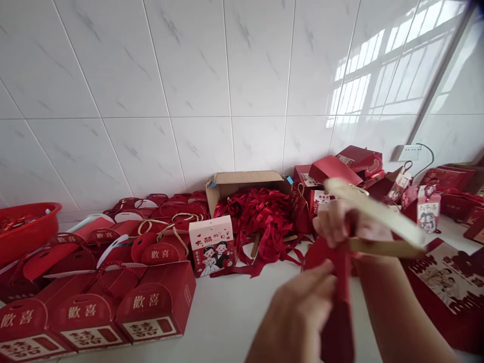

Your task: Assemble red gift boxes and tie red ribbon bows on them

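Note:
A red cardboard gift box (342, 307), seen nearly edge-on, stands between my hands at the lower right of the head view. My left hand (295, 312) grips its near left side, with the thumb out of sight. Higher up, the curled fingers of my right hand (335, 222) close on the box's top edge. A pale gold strip (381, 209), smeared by motion, loops out to the right from my right hand; whether it is ribbon or card I cannot tell. The lower end of the box runs out of the frame.
Red gift boxes with rope handles (155, 302) stand in rows on the left, by a red basin (28, 227). A small couple-print box (212, 247) stands before a carton (247, 176) of red ribbons (260, 212). More red boxes (359, 159) pile up right, near a wall socket (408, 152).

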`<act>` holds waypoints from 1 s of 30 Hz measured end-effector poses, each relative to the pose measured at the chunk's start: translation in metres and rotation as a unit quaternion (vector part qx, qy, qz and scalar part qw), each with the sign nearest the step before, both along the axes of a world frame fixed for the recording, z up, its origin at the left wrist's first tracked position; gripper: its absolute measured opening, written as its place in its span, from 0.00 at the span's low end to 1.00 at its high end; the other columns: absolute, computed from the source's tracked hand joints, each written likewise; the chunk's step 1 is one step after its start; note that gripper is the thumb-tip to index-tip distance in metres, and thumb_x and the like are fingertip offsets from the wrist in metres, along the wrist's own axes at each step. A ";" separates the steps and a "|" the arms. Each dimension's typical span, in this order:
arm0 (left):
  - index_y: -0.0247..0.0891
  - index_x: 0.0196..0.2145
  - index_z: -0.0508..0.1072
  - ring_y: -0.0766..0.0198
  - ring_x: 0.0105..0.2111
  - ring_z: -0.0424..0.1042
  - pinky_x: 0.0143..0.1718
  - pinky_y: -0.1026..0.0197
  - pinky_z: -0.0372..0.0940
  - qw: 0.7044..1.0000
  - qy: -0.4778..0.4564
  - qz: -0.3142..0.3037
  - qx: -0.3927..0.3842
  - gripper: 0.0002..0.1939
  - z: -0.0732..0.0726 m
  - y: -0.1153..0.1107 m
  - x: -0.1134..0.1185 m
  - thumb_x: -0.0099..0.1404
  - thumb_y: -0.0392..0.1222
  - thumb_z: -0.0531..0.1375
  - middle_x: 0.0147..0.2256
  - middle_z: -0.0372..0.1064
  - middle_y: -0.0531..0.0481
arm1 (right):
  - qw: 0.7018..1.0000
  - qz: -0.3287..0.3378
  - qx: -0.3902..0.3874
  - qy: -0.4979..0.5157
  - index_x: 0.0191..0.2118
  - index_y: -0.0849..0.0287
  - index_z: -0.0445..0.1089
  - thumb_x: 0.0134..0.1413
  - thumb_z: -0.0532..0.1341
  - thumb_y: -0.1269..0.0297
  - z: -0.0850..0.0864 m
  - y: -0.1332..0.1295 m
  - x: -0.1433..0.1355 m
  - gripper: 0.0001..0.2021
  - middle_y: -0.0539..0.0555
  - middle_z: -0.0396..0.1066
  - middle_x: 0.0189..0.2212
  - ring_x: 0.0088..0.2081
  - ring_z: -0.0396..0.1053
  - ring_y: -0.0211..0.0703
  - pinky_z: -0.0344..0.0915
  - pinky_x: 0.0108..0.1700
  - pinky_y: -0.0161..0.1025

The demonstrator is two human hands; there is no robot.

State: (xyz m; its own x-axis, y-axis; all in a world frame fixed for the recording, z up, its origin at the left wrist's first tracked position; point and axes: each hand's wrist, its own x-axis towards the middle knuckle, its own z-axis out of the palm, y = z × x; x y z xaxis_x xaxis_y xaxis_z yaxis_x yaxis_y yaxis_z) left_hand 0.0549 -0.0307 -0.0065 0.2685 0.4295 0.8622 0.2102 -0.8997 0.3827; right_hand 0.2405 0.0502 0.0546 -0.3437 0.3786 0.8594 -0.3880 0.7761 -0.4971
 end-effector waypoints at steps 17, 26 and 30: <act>0.40 0.37 0.74 0.63 0.42 0.74 0.46 0.62 0.69 0.985 0.056 0.155 0.057 0.10 0.065 0.038 -0.074 0.60 0.27 0.62 0.36 0.75 0.51 | 0.962 -0.141 0.188 -0.138 0.27 0.60 0.63 0.54 0.62 0.79 -0.002 -0.025 -0.048 0.10 0.51 0.68 0.27 0.30 0.67 0.34 0.65 0.31 0.31; 0.43 0.34 0.76 0.69 0.25 0.76 0.24 0.75 0.69 0.961 -0.074 -0.054 -0.260 0.08 0.072 0.016 -0.072 0.58 0.32 0.65 0.28 0.76 0.56 | 0.942 -0.167 0.248 -0.150 0.27 0.60 0.65 0.55 0.61 0.79 -0.003 -0.048 -0.049 0.10 0.51 0.72 0.29 0.31 0.67 0.35 0.62 0.34 0.38; 0.41 0.32 0.75 0.67 0.26 0.76 0.23 0.73 0.69 0.939 -0.082 -0.109 -0.316 0.05 0.077 0.009 -0.073 0.58 0.33 0.66 0.27 0.75 0.53 | 0.941 -0.160 0.253 -0.155 0.27 0.59 0.66 0.55 0.62 0.78 -0.002 -0.050 -0.048 0.09 0.49 0.72 0.30 0.31 0.67 0.34 0.63 0.35 0.37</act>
